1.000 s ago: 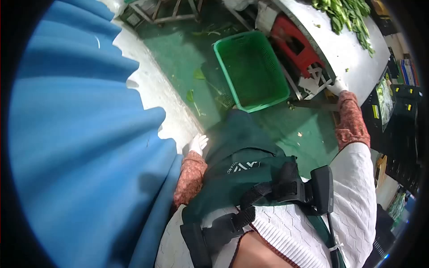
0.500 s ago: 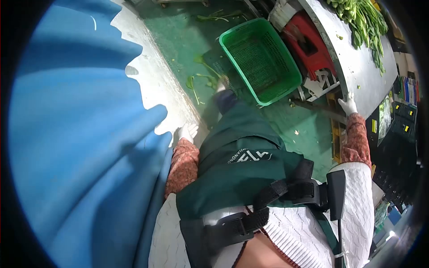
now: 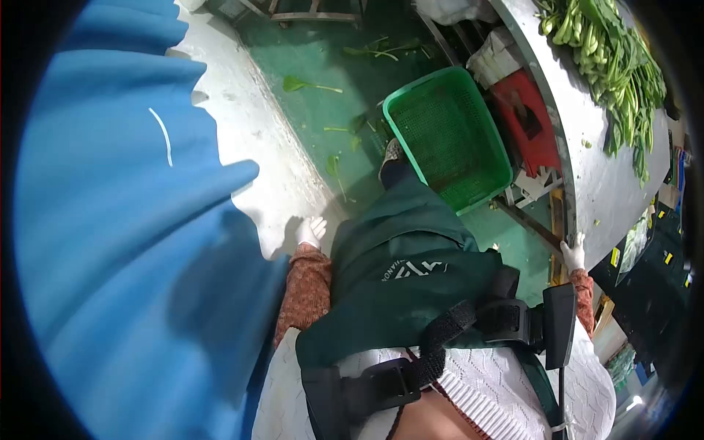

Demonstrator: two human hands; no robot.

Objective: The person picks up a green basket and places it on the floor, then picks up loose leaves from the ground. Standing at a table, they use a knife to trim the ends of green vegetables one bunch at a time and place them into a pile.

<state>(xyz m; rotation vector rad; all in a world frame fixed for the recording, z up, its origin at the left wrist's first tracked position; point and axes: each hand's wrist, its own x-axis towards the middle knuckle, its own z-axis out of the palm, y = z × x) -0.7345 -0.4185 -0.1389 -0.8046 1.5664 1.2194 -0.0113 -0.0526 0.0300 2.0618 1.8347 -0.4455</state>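
Note:
My left hand point(image 3: 311, 232), in a white glove, hangs beside my green apron point(image 3: 411, 249) with its fingers apart and nothing in them. The blue curtain point(image 3: 132, 242) and a white ledge point(image 3: 249, 125) are nearest to it. My right hand point(image 3: 574, 253), also white-gloved, rests at the edge of the metal table point(image 3: 587, 183), thumb and fingers spread. A bunch of leafy green vegetables point(image 3: 609, 66) lies farther along that table. On the floor ahead stands a green plastic basket point(image 3: 447, 139) with perforated sides, and my foot point(image 3: 392, 152) is close by its left side.
Loose leaves and stalks point(image 3: 312, 85) are scattered over the green floor point(image 3: 330, 44). A red plastic stool point(image 3: 528, 121) is tucked under the table. Black crates point(image 3: 653, 257) stand at the right, and a metal-legged stand point(image 3: 315, 15) is at the far end.
My view has moved forward, so the basket, table and vegetables appear lower and nearer. My right hand has shifted back along the table edge, closer to my body. My left hand stays low at my side.

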